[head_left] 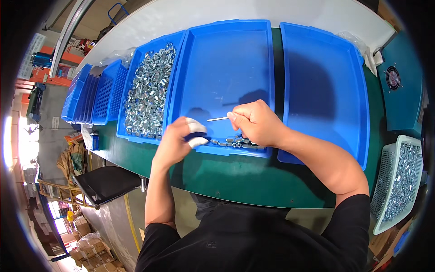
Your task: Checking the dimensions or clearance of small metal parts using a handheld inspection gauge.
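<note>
My right hand [260, 122] pinches a thin metal rod [218, 119] between thumb and forefinger; the rod points left over the middle blue tray [226, 63]. Facing it, my left hand [179, 140] hangs above the tray's near left corner. White coverings wrap its thumb and forefinger, which are spread apart with blue showing between them; its other fingers are hidden. Along the near edge of that tray, below my right hand, lies a small heap of hexagonal metal sleeve nuts [238, 143].
On the left, another blue tray [174, 59] is full of shiny metal pieces [149, 86]. Stacked blue baskets [108, 93] stand beyond it. A third blue tray [324, 99] is on the right. A pale basket of metal parts [385, 181] sits lower right. A black chair [106, 181] stands left of the green table [217, 177].
</note>
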Tool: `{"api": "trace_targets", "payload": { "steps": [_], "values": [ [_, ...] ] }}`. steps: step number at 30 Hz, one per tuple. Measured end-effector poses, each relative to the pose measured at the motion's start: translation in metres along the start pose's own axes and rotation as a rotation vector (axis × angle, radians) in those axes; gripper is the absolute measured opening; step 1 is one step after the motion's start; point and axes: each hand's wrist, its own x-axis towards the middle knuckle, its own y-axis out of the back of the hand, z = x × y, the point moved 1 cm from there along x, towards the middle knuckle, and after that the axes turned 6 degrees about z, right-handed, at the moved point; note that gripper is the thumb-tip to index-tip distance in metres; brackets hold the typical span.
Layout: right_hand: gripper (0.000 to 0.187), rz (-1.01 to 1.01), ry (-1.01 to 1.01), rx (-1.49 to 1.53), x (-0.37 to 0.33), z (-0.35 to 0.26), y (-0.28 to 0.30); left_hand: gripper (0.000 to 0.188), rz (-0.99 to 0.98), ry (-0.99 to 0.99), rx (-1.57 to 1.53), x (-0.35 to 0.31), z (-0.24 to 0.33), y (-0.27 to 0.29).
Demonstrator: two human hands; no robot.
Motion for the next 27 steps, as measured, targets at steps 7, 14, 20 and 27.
{"api": "trace_targets", "payload": {
  "steps": [7, 14, 20, 27],
  "values": [
    [0.039, 0.01, 0.0, 0.029, 0.002, 0.0, -0.001, 0.022, -0.065, 0.03, -0.002, 0.02, -0.021, -0.03],
    [0.039, 0.019, 0.029, 0.022, 0.001, -0.001, 0.002, 0.023, -0.153, 0.184, -0.073, 0.021, 0.003, -0.018],
    [0.039, 0.019, 0.0, 0.042, 0.002, 0.001, 0.0, 0.016, 0.027, 0.239, 0.012, 0.022, -0.001, -0.022],
    [0.038, 0.005, 0.0, -0.001, 0.001, -0.002, 0.001, 0.019, -0.005, 0.182, 0.059, 0.019, -0.006, -0.027]
  ]
}}
